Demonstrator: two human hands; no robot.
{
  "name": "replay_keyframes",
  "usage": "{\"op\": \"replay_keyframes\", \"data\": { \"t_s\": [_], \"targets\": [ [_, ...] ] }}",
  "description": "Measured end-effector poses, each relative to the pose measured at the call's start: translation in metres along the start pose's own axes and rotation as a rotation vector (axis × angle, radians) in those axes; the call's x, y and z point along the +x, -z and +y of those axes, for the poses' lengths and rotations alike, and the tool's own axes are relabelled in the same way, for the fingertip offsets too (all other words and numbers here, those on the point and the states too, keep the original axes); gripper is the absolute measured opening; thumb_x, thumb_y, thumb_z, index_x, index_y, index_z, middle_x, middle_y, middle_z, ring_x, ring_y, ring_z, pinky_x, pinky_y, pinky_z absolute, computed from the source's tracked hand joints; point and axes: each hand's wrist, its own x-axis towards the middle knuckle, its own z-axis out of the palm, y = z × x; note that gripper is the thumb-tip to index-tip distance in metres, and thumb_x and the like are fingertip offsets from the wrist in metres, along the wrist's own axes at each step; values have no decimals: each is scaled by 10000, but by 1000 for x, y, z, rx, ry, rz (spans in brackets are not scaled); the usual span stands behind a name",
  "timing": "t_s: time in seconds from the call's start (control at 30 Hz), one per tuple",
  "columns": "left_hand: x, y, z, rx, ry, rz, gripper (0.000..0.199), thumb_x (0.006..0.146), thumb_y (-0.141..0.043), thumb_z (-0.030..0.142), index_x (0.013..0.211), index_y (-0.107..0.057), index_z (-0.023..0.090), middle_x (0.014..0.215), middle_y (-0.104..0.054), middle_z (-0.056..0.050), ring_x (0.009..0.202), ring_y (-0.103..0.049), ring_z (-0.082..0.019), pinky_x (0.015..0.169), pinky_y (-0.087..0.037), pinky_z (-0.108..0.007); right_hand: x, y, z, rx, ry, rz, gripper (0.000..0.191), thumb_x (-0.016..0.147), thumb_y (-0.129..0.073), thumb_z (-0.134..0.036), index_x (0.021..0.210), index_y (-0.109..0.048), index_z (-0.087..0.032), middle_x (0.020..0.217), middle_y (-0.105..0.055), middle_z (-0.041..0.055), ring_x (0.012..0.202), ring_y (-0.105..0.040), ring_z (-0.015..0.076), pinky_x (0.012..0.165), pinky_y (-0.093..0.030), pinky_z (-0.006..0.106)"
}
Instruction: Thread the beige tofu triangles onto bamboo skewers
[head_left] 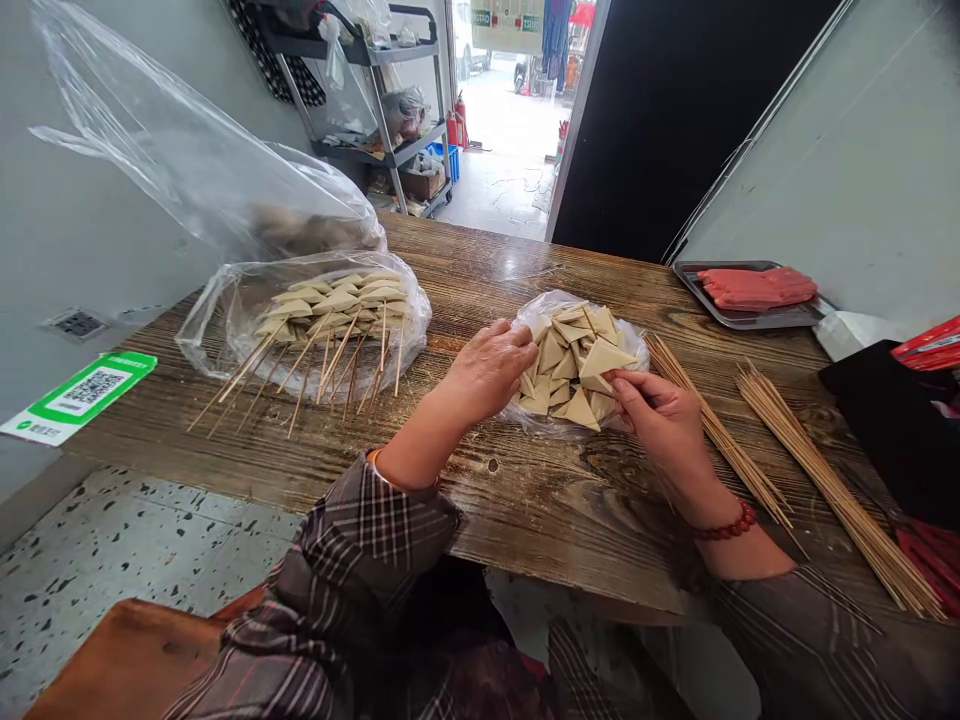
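Note:
A clear plastic bag (pixel 544 303) on the wooden table holds a heap of pale beige triangular pieces (pixel 559 350), which look like tofu. My right hand (pixel 664 415) pinches one triangular piece (pixel 606 360) by its corner, just above the heap. At the bag's left edge, my left hand (pixel 491 368) has its fingers curled downward; whatever is under the fingertips is hidden. To the left, skewered triangular pieces (pixel 337 305) lie stacked on another clear bag (pixel 217 300), their sticks pointing toward me. Loose wooden skewers (pixel 716 430) lie right of my right hand.
A second skewer bundle (pixel 832 480) lies farther right, beside a black box (pixel 892 430). A dark tray (pixel 750 318) with pink sausage-like pieces (pixel 757 287) stands at the back right. A large clear bag (pixel 195 170) rises at the left, near a QR-code card (pixel 82 395).

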Motion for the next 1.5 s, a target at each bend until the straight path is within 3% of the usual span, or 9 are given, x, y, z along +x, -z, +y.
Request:
{"op": "replay_keyframes", "data": {
  "t_s": [0.27, 0.5, 0.77, 0.97, 1.17, 1.27, 1.33, 1.43, 1.5],
  "targets": [
    [1, -1, 0, -37, 46, -93, 250, 883, -487, 145, 1079, -641, 164, 1047, -638, -104, 968, -554, -230, 901, -438, -382, -1, 0, -2, -20, 15, -16, 316, 831, -675, -430, 960, -761, -155, 581, -554, -29, 454, -408, 83, 429, -313, 232],
    [2, -7, -3, -126, 166, -97, 317, 806, -594, 183, 1118, -622, 140, 1112, -635, -126, 1043, -565, -260, 940, -447, -389, -1, 0, -2, -34, 14, -13, 317, 829, -676, -427, 969, -757, -154, 587, -564, -25, 463, -406, 90, 436, -314, 236],
    [5, -14, -2, -160, 231, -73, 276, 831, -569, 176, 1096, -602, 105, 1068, -669, -132, 1004, -589, -250, 922, -452, -376, -2, -1, -4, -12, -4, -24, 316, 823, -684, -422, 963, -758, -148, 552, -510, -45, 448, -402, 80, 433, -302, 232],
    [6, -26, -6, -262, 342, -57, 247, 794, -662, 311, 971, -645, 139, 933, -662, -97, 905, -594, -227, 845, -470, -349, -3, -1, -4, -40, 0, -21, 342, 822, -684, -440, 978, -758, -145, 577, -541, -31, 461, -405, 84, 436, -308, 237],
    [7, -24, -6, -305, 271, 0, 150, 762, -702, 277, 860, -668, 170, 959, -643, -89, 933, -581, -229, 842, -456, -357, -2, 1, 1, -40, 22, -16, 330, 835, -679, -440, 981, -758, -154, 587, -546, -30, 465, -410, 86, 448, -328, 238],
    [9, -21, -4, -539, 289, 175, 132, 743, -725, 236, 761, -615, 164, 853, -635, -56, 871, -575, -201, 806, -449, -342, -3, 2, 1, -42, 36, -27, 314, 843, -677, -435, 985, -759, -168, 597, -551, -29, 467, -422, 87, 446, -337, 235],
    [9, -19, -4, -883, 340, 278, 160, 770, -703, 249, 775, -569, 161, 786, -633, -35, 770, -581, -158, 721, -451, -300, -5, 2, -1, -49, 60, -38, 297, 852, -671, -427, 982, -760, -175, 601, -559, -26, 473, -432, 87, 446, -341, 231],
    [8, -15, -3, -1454, 356, 299, 231, 815, -674, 334, 840, -521, 163, 772, -660, -38, 651, -600, -115, 575, -416, -233, -8, 0, -6, -63, 88, -61, 261, 858, -669, -401, 959, -766, -181, 593, -571, -26, 470, -444, 84, 452, -351, 227],
    [7, -13, -2, -1651, 372, 304, 276, 790, -714, 355, 874, -543, 155, 748, -650, -24, 594, -581, -88, 501, -355, -200, -10, -1, -8, -65, 93, -79, 241, 855, -671, -383, 941, -769, -181, 581, -579, -27, 459, -446, 82, 452, -355, 227]
  ]
}}
